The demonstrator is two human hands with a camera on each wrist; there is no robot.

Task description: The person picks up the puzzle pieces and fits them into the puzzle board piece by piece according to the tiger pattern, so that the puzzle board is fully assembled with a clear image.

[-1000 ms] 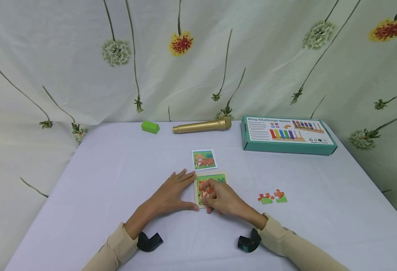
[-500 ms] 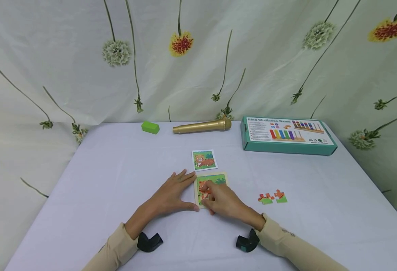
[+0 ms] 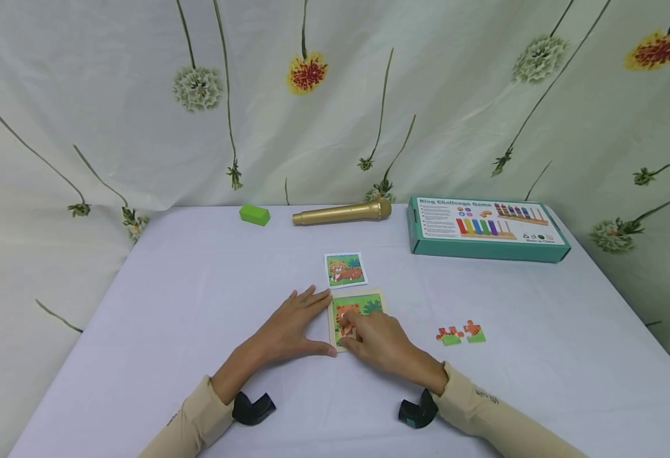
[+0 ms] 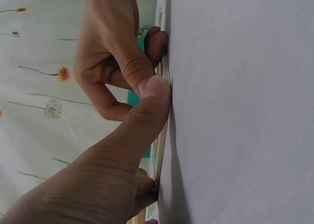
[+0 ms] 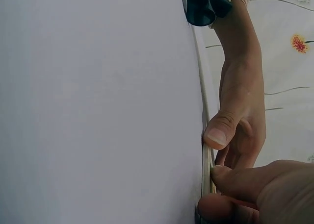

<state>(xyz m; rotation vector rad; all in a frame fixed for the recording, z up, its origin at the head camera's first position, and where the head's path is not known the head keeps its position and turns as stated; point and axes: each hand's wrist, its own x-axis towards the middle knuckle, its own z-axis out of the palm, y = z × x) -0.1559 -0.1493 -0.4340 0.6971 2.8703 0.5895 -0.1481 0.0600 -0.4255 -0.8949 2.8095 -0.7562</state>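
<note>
A jigsaw puzzle board [image 3: 374, 301] with a tiger picture and a pale frame lies on the white tablecloth. My left hand [image 3: 289, 327] rests at its left side with fingers spread, the thumb at the near corner and fingertips by the far corner. Over the board's lower right is my right hand [image 3: 383, 340], its fingers bent and the index fingertip on the tiger picture. The right thumb [image 4: 135, 69] comes close to the left thumb [image 4: 142, 104] at the board's edge. Whether a piece sits between the right fingers is hidden. Above the board lies a smaller tiger picture card [image 3: 345, 270].
Two loose puzzle pieces, a left one [image 3: 450, 336] and a right one [image 3: 475, 331], lie right of the board. Along the back are a green block [image 3: 254, 215], a gold toy microphone [image 3: 342, 213] and a teal game box [image 3: 488, 249]. A patterned curtain [image 3: 335, 127] hangs behind.
My right hand has turned and shifted slightly, its lower fingers tucking out of sight, and more of the picture's upper right shows. The left hand stays put.
</note>
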